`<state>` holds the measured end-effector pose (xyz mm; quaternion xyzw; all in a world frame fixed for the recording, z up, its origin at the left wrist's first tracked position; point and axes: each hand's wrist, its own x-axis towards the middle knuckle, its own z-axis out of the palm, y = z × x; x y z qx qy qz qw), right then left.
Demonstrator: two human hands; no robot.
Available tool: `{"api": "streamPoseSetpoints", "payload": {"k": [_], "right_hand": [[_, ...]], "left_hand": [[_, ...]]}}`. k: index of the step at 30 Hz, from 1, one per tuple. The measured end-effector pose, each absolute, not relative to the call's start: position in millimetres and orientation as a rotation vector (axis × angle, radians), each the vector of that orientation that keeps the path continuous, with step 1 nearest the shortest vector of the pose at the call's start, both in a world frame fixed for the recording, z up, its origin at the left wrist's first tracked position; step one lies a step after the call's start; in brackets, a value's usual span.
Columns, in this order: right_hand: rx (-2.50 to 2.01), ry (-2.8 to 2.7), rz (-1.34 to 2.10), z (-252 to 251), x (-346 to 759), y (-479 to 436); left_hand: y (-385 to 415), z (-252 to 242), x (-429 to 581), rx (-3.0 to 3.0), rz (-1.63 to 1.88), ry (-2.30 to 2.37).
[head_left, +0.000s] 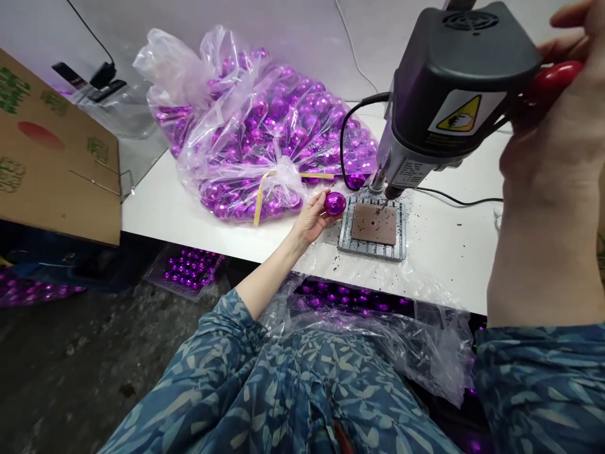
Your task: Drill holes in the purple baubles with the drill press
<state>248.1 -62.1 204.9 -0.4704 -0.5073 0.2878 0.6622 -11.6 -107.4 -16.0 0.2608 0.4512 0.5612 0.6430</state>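
My left hand (312, 219) is closed around a shiny purple bauble (335, 203), holding it just left of the metal base plate (347, 243) of a bench drill press (454, 88). A brown board (374, 223) with a small dark hole lies on that plate, below the drill head. At the upper right, my right hand (579, 50) is closed on the red lever knob (560, 74) beside the black motor housing. Part of that hand is cut off by the frame edge.
A large clear bag (265, 132) of purple baubles, tied with yellow strips, fills the table's left. A cardboard box (57, 151) stands further left. Clear plastic (378, 337) covers baubles below the front edge. A tray (189, 271) of baubles sits on the floor. Dark shavings dot the table.
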Motion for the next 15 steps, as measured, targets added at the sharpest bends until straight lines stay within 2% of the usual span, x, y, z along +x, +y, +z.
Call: {"api": "streamPoseSetpoints", "payload": {"k": [11,15], "right_hand": [[-1.129,-1.231,0.865,223.1,242.8,-45.4],[-1.086,-1.388,0.731,210.9,250.7,-26.8]], "left_hand": [[-94.4,-42.7,28.9,1.030,1.227,0.987],[-81.3,-56.9,41.5,1.354,1.182,1.035]]}}
